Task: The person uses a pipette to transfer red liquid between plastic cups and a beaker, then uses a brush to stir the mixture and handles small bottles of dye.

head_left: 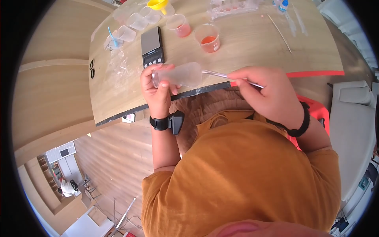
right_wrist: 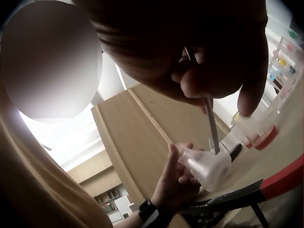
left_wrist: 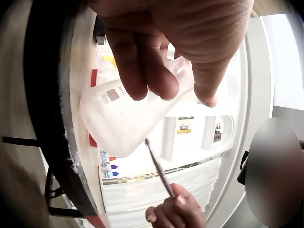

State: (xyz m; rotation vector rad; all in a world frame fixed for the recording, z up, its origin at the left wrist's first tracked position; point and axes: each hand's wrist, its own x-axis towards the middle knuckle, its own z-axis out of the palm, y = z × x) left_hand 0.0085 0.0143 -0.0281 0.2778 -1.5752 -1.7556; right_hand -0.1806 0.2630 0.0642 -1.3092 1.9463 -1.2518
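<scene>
At the surface (head_left: 244, 45) across the upper frame, our left hand (head_left: 157, 90) grips a cup (head_left: 184, 75), our right hand (head_left: 269, 93) pinches a rod (head_left: 216, 73); floorboards (head_left: 112, 160) show lower left.

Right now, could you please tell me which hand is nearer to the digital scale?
Left: the left hand, holding a frosted plastic cup, is by the near end of the digital scale; the right hand, gripping a thin rod, is farther off rightward.

No legible text — small print (left_wrist: 113, 95) on cup (left_wrist: 121, 121), on scale (head_left: 152, 45)
</scene>
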